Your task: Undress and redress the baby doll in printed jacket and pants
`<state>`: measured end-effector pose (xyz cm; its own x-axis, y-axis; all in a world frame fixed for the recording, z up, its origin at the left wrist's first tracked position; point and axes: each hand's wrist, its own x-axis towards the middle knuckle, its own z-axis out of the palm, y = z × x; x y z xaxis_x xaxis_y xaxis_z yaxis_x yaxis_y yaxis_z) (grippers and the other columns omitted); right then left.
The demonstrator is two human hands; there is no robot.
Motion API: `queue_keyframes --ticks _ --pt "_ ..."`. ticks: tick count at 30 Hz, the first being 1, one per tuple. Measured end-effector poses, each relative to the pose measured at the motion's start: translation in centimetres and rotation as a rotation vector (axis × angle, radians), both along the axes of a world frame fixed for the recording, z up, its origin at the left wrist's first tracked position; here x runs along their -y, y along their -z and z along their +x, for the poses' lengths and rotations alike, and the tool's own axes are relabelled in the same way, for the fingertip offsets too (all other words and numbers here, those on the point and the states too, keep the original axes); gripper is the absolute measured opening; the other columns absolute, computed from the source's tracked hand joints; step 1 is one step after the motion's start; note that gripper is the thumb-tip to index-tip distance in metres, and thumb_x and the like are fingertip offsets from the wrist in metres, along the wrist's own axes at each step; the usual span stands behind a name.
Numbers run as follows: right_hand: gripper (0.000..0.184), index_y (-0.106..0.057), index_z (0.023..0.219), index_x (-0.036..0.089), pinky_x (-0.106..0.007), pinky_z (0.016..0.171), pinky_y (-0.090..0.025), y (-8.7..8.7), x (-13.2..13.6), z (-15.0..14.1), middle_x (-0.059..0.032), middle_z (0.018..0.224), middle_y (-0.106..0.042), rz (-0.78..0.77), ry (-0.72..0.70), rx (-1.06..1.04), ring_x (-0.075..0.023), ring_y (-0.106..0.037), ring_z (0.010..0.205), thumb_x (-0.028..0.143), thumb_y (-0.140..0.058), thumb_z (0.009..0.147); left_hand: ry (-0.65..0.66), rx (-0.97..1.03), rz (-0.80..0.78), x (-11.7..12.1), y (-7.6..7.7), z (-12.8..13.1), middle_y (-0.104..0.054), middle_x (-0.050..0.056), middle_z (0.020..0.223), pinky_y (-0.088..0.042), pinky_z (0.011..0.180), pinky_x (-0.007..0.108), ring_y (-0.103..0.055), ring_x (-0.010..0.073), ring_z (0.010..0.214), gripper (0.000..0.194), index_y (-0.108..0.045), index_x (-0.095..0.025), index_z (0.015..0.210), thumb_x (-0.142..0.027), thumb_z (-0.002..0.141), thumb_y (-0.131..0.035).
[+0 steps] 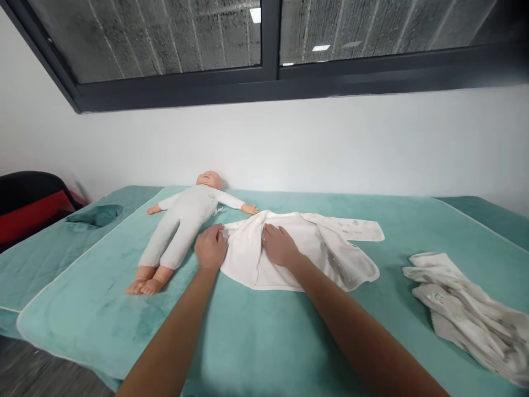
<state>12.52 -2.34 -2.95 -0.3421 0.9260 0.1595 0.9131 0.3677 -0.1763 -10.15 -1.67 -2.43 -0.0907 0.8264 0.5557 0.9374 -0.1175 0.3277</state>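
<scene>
A white baby shirt (285, 275) lies spread on the green bed cover, its front panels folded outward and one printed sleeve stretched to the right. My left hand (210, 248) is closed on the shirt's left sleeve, fingers curled over the cloth. Over the inside of the shirt, my right hand (281, 246) has its fingers bunched at the edge of the left front panel; the fingertips are partly hidden against the fabric. Left of the shirt, a baby doll (188, 212) in a white long-sleeved suit lies on its back, one hand close to the shirt's collar.
Crumpled white printed baby clothing (467, 309) lies at the right on the green cover (256, 342). A red and black object (35, 209) stands at the far left beside a small green cloth piece (94, 216). Behind the bed rise a white wall and a dark-framed window (270, 38).
</scene>
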Motion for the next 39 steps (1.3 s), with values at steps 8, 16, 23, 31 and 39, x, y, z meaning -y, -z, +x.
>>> queue_keyframes --ticks 8,16,23,31,39 --pt "0.056 -0.035 0.147 0.008 -0.043 0.116 -0.022 1.2 -5.5 -0.2 -0.0158 0.156 -0.03 0.01 0.101 0.091 -0.0228 -0.028 0.143 0.021 -0.034 0.092 0.052 0.203 0.17 -0.5 1.0 -0.9 -0.071 0.007 0.094 -0.048 0.084 0.034 -0.065 0.0225 0.091 0.028 -0.067 -0.019 0.095 -0.012 0.083 -0.042" --pt "0.063 -0.028 0.149 0.003 -0.047 0.116 -0.017 1.7 -3.5 -2.2 -0.0185 0.156 -0.028 0.002 0.19 0.138 -0.0265 -0.022 0.145 0.015 -0.036 0.089 0.065 0.19 0.167 -0.3 1.1 -0.7 -0.07 0.005 0.09 -0.047 0.08 0.032 -0.064 0.0216 0.089 0.024 -0.065 -0.02 0.089 -0.011 0.083 -0.043" --pt "0.061 -0.03 0.148 0.002 -0.044 0.114 -0.023 0.5 0.9 -3.6 -0.0198 0.154 -0.033 0.01 0.149 0.126 -0.0284 -0.028 0.142 0.022 -0.037 0.091 0.066 0.199 0.184 -0.5 0.9 -0.8 -0.068 0.006 0.086 -0.046 0.076 0.033 -0.061 0.0231 0.086 0.023 -0.064 -0.02 0.087 -0.013 0.083 -0.043" --pt "0.044 -0.05 0.136 0.016 -0.039 0.111 -0.029 -0.5 3.0 -1.7 -0.0132 0.14 -0.052 0.046 -0.063 0.105 -0.0219 -0.042 0.132 0.023 -0.034 0.095 0.463 0.077 0.159 4.5 -0.5 0.8 -0.068 0.005 0.092 -0.046 0.086 0.033 -0.061 0.0198 0.092 0.023 -0.064 -0.021 0.088 -0.012 0.078 -0.046" --pt "0.049 -0.038 0.145 0.024 -0.039 0.11 -0.03 -0.3 0.5 0.5 -0.0076 0.147 -0.047 0.023 -0.156 0.077 -0.0177 -0.043 0.133 0.019 -0.029 0.097 0.93 -0.26 -0.117 9.3 -1.6 2.8 -0.061 0.007 0.11 -0.039 0.094 0.04 -0.053 0.023 0.106 0.038 -0.063 -0.022 0.108 -0.009 0.075 -0.05"
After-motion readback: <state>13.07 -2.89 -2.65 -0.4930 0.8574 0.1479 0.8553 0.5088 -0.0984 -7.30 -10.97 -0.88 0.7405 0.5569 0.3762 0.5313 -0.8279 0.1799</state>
